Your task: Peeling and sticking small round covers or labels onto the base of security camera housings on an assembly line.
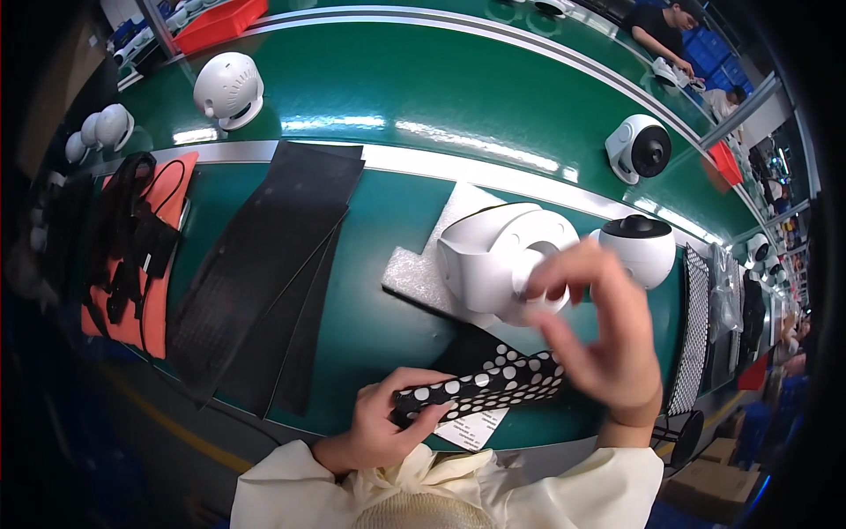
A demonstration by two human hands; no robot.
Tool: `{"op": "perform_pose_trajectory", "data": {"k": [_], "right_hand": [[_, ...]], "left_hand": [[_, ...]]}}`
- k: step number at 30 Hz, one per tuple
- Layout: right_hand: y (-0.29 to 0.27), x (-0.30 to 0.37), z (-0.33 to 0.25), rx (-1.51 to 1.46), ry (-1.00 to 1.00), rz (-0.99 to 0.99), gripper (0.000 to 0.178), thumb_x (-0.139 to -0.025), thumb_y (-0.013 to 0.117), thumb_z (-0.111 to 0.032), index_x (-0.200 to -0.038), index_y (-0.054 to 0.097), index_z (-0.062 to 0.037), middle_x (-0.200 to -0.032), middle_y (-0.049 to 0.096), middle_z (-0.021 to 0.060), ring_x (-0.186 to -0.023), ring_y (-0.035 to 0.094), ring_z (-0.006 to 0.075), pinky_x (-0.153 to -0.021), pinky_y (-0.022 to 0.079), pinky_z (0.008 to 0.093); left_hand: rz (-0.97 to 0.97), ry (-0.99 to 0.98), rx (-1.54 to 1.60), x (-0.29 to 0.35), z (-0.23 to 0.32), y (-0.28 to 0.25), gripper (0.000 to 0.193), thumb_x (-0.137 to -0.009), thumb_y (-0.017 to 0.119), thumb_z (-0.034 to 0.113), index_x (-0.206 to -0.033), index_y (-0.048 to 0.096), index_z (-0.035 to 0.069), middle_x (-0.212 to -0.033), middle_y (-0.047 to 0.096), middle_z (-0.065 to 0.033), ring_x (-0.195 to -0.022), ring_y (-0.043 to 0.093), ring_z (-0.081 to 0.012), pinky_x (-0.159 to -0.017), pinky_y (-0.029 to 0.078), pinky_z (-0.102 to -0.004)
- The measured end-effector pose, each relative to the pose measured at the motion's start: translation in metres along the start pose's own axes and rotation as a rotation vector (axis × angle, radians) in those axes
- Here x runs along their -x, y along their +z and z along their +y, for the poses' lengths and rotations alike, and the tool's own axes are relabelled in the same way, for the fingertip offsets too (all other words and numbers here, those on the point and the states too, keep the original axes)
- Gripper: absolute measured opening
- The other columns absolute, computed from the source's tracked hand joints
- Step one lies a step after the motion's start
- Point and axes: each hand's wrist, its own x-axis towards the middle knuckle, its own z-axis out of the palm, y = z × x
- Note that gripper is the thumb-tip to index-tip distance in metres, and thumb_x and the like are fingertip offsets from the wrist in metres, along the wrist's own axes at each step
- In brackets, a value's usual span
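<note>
Low in the middle, my left hand [388, 421] is closed around the end of a black strip with round white dots [480, 388], which stretches to the right. My right hand [608, 326] is raised just right of a large white rounded camera housing [493, 264]. Motion blurs this hand, but its thumb and curled fingers stand apart, and I see nothing held between them. The housing lies tilted, its round opening toward the right hand, on a sheet of white foam [410, 271]. Partly under the dotted strip is a white printed paper [471, 429].
A white camera with a black top [648, 251] stands right of my right hand. Black flat sheets [264, 238] and an orange pad with black cables [159, 256] lie to the left. Beyond the pale rail, more white cameras [231, 88] sit on a green belt [379, 79].
</note>
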Motion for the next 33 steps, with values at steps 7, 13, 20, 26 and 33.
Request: {"op": "perform_pose_trajectory", "data": {"k": [7,13,20,26,33], "right_hand": [[-0.001,-0.016,0.036,-0.155,0.174,0.015,0.018,-0.075,0.054,0.002,-0.092,0.047,-0.0005,-0.078,0.055,0.0056,-0.069,0.053,0.0105,-0.060,0.041,0.0214],[0.003,-0.020,0.042,-0.218,0.211,0.023,0.023,-0.074,0.054,0.005,-0.092,0.043,-0.0018,-0.076,0.054,0.0010,-0.068,0.047,0.0048,-0.058,0.034,0.0165],[0.006,-0.019,0.044,-0.115,0.137,0.033,0.024,-0.071,0.056,0.007,-0.089,0.045,-0.0023,-0.075,0.053,0.0031,-0.067,0.048,0.0073,-0.058,0.035,0.0185],[0.015,-0.004,0.042,1.086,-0.632,0.011,0.026,-0.067,0.058,-0.005,-0.093,0.057,-0.0033,-0.088,0.059,0.0073,-0.070,0.053,0.0152,-0.058,0.035,0.0240],[-0.015,-0.006,0.054,0.272,0.030,0.138,0.014,-0.070,0.055,0.002,-0.084,0.051,-0.0003,-0.085,0.056,0.0093,-0.076,0.053,0.0235,-0.065,0.040,0.0293]], "left_hand": [[-0.011,0.020,-0.017,-0.002,-0.005,0.000,0.025,-0.071,0.058,-0.004,-0.095,0.051,-0.005,-0.083,0.060,-0.0091,-0.070,0.057,-0.0087,-0.061,0.046,-0.0205],[0.009,0.007,0.028,-0.001,-0.008,-0.003,0.025,-0.070,0.059,-0.004,-0.094,0.051,-0.006,-0.084,0.060,-0.0112,-0.069,0.059,-0.0106,-0.060,0.047,-0.0212],[-0.015,0.023,-0.002,-0.003,-0.010,-0.006,0.027,-0.070,0.060,-0.001,-0.094,0.051,-0.006,-0.083,0.061,-0.0117,-0.068,0.060,-0.0109,-0.059,0.047,-0.0204],[-0.002,-0.057,0.022,-0.004,-0.006,-0.006,0.023,-0.066,0.061,-0.004,-0.087,0.051,-0.008,-0.079,0.060,-0.0130,-0.069,0.057,-0.0104,-0.063,0.045,-0.0197],[0.016,0.011,0.004,-0.003,-0.012,-0.006,0.025,-0.070,0.059,-0.002,-0.093,0.052,-0.006,-0.080,0.061,-0.0111,-0.065,0.059,-0.0101,-0.059,0.046,-0.0206]]}}
